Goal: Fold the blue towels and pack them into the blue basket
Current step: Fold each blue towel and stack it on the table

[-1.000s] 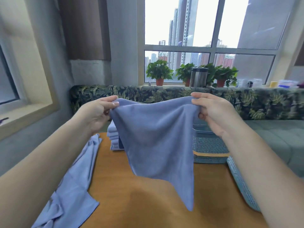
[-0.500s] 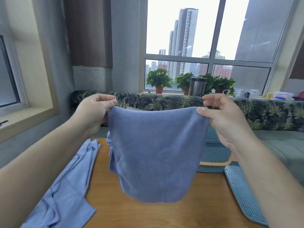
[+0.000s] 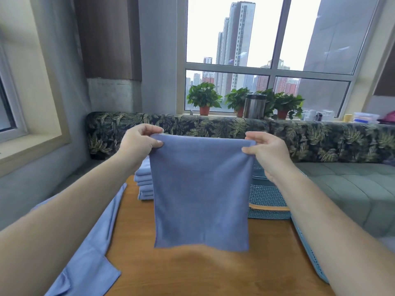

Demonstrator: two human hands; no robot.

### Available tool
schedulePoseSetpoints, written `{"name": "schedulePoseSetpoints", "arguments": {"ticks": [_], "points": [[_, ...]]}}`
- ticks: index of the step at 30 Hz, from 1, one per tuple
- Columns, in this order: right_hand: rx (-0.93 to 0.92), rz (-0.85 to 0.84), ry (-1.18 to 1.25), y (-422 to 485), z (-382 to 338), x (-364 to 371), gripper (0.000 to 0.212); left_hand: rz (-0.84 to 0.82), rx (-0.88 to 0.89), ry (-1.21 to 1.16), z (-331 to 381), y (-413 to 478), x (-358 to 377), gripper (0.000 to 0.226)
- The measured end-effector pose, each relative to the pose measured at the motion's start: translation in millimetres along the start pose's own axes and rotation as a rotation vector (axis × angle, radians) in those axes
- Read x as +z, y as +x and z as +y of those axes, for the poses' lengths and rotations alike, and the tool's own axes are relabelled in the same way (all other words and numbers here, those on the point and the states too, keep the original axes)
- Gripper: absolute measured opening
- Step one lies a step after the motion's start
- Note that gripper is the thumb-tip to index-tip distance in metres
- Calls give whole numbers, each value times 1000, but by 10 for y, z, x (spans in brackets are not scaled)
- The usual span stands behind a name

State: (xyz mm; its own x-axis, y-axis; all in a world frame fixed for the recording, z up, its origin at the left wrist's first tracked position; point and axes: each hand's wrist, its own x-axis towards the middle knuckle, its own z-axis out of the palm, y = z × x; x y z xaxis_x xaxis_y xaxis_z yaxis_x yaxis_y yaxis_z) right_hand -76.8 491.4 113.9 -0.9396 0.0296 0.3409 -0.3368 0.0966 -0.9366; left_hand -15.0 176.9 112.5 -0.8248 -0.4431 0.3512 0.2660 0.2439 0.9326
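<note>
A blue towel (image 3: 201, 193) hangs flat in the air above the wooden table (image 3: 192, 272). My left hand (image 3: 139, 144) pinches its top left corner and my right hand (image 3: 267, 152) pinches its top right corner. Its lower edge hangs just above the tabletop. Behind it on the left stands a stack of folded blue towels (image 3: 144, 182). The blue basket (image 3: 267, 195) stands at the back right of the table, partly hidden by the towel and my right forearm.
Loose light-blue cloth (image 3: 89, 253) drapes over the table's left edge. A blue perforated lid or tray (image 3: 310, 253) lies along the right edge. A leaf-patterned sofa (image 3: 320, 142) runs behind the table, with potted plants (image 3: 204, 99) and a metal canister (image 3: 254, 105) on the windowsill.
The towel hung skewed with one corner trailing; now it hangs straight and rectangular. My hands have risen slightly and pulled the top edge taut.
</note>
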Motion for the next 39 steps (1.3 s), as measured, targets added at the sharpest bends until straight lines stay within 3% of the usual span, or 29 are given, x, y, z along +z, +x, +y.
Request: {"name": "schedulePoseSetpoints", "arguments": {"ticks": [6,9,12,16,20,25,34,39], "points": [[-346,18,-485,47,5,-9,30,-35,196,252,93,-53,0,45],[-361,-50,-577,-156,293,-56,19,-58,312,475,-255,-344,-14,45],[-294,-168,-633,-508,810,-123,14,-93,385,550,-852,-753,-45,35],[-97,-240,-589,-1101,1628,-230,16,-236,240,601,-1724,-1266,-95,16],[172,-217,-434,-1470,2102,-275,11,-246,18,534,-2165,-1552,-54,6],[194,-239,-364,-1558,2300,-374,9,-177,-95,425,-2286,-1626,11,16],[124,-180,-487,-1513,2308,-338,31,-107,-113,546,-2296,-1599,-17,22],[130,-270,-404,-1537,2275,-382,15,-133,-141,505,-2277,-1634,-28,22]]}}
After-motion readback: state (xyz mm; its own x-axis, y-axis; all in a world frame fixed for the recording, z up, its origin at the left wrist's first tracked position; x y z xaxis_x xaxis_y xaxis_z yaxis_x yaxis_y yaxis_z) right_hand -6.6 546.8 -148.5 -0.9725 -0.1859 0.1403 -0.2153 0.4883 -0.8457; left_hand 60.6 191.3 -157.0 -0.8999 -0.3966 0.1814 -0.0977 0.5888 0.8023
